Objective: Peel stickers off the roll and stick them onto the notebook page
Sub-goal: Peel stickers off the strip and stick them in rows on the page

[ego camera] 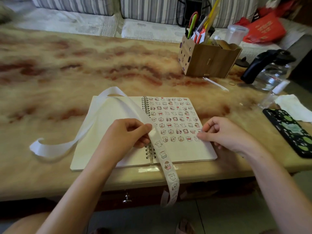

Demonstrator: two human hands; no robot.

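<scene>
The thumb and first finger of our left hand [125, 134] pinch the sticker strip [166, 163] just over the spiral of the notebook [114, 115]; the other fingers are curled under it; below the pinch the strip carries bear stickers, crosses the table [84, 65] edge and hangs down; above the pinch the bare backing [50, 149] loops over the left page and ends curled on the table. Our right hand [222, 132] has curled fingers, its tips touching the right page at the end of the lowest row of stickers [172, 115]; we cannot tell if they hold one. The notebook lies open near the table edge; farther right are a wooden pen box [209, 61], a glass kettle [270, 70] and a phone [292, 130].
</scene>
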